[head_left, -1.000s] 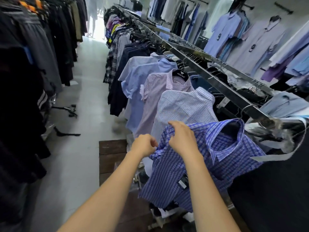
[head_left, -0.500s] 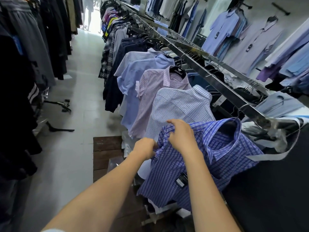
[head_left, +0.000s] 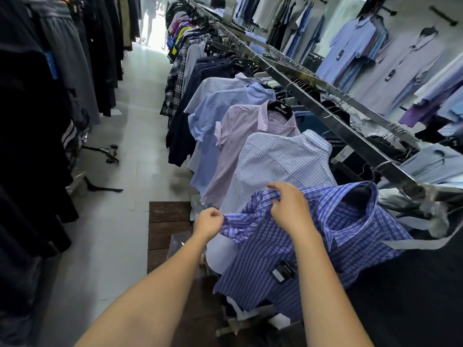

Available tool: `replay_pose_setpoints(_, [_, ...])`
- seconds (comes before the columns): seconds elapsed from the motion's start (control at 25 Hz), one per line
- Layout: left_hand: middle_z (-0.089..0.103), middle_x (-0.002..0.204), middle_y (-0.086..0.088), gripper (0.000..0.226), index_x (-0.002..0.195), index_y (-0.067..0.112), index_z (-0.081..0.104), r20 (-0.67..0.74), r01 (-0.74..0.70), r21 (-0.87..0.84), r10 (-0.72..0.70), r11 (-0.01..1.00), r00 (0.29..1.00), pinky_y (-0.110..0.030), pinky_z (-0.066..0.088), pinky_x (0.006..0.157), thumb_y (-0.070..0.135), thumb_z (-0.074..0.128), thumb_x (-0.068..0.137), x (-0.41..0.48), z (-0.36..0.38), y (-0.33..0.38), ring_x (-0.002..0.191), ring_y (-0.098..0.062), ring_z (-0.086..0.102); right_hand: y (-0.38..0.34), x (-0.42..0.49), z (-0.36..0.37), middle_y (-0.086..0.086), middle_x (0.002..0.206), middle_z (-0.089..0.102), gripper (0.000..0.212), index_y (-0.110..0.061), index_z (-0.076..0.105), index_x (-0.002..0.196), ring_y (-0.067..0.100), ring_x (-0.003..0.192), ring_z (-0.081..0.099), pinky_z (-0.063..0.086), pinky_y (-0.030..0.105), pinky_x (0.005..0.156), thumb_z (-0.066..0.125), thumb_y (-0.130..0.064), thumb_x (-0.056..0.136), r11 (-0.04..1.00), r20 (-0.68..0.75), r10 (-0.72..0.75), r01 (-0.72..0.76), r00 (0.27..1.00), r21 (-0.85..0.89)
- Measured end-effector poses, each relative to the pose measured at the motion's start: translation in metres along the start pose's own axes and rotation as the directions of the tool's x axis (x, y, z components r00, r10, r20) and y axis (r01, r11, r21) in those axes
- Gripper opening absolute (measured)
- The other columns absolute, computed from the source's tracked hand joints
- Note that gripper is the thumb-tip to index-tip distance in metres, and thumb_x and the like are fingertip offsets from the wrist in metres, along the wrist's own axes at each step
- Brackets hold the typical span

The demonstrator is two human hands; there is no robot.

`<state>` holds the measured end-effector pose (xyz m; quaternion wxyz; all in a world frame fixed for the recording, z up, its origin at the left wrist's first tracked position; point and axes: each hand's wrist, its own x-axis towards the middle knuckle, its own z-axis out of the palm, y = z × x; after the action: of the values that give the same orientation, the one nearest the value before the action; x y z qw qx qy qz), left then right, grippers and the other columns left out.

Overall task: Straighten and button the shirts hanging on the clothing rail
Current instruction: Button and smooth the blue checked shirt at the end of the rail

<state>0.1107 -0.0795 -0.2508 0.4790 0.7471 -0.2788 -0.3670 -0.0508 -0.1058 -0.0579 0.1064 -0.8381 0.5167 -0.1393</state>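
Observation:
A blue checked short-sleeved shirt (head_left: 350, 236) hangs on a black hanger at the near end of the metal clothing rail (head_left: 333, 121). My left hand (head_left: 209, 222) pinches the hem of its near sleeve. My right hand (head_left: 288, 209) grips the fabric at the shoulder, just above that sleeve. A black price tag (head_left: 283, 270) dangles from the shirt's front. Behind it hang a white checked shirt (head_left: 278, 169), a pink striped shirt (head_left: 238, 136) and a light blue shirt (head_left: 218, 108).
Dark trousers and jackets (head_left: 50, 96) line the left side of a narrow tiled aisle (head_left: 140, 151). Black hangers (head_left: 102, 151) lie on the floor. A dark wooden pallet (head_left: 167, 221) sits below the shirts. More shirts (head_left: 375, 53) hang on the right wall.
My left hand has slid outward along the sleeve to its hem, pulling it out flat. My right hand has stayed on the shoulder. The view has shifted slightly.

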Motion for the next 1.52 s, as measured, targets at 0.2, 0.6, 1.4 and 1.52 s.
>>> replay_pose_setpoints(0.2, [0.061,0.067,-0.006,0.012,0.085,0.009,0.059,0.056,0.271,-0.548,-0.289,0.791,0.956,-0.020,0.032,0.042,0.002,0.052,0.092,0.007,-0.027,-0.012,0.046,-0.011,0.052,-0.008,0.001,-0.001,-0.001,0.144,0.052,0.048,-0.020,0.056,0.141,-0.006,0.072,0.046,0.045,0.028,0.081,0.055,0.001,0.098,0.998,-0.040,-0.017,0.019,0.999,0.059])
replay_pose_setpoints(0.6, [0.074,0.103,0.003,0.041,0.105,0.023,0.071,0.279,0.251,-0.402,-0.143,0.880,0.950,-0.029,0.057,0.068,0.058,0.059,0.088,0.000,-0.023,0.015,0.086,-0.015,0.072,-0.011,0.000,-0.004,0.000,0.134,0.064,0.043,-0.020,0.060,0.138,0.020,0.115,0.062,0.053,0.040,0.097,0.059,-0.003,0.098,0.994,-0.026,-0.061,0.063,0.998,0.087])
replay_pose_setpoints(1.4, [0.072,0.107,-0.015,0.026,0.109,0.013,0.071,0.030,0.018,-0.670,0.002,0.742,1.000,-0.035,0.061,0.073,0.000,0.070,0.087,-0.007,-0.108,0.009,0.087,-0.027,0.072,-0.005,0.012,-0.007,0.000,0.139,0.056,0.035,-0.019,0.061,0.136,0.022,0.121,0.056,0.043,0.033,0.095,0.058,-0.013,0.102,0.988,-0.058,-0.093,0.099,0.994,0.115])
replay_pose_setpoints(1.52, [0.077,0.097,-0.008,0.008,0.088,0.023,0.079,-0.062,-0.065,-0.521,0.038,0.851,0.997,-0.050,0.057,0.086,0.016,0.075,0.087,-0.002,-0.109,0.000,0.088,-0.029,0.071,-0.007,0.014,-0.006,0.000,0.138,0.055,0.035,-0.020,0.060,0.137,0.020,0.113,0.057,0.043,0.033,0.094,0.058,-0.017,0.102,0.987,-0.052,-0.107,0.113,0.993,0.112])
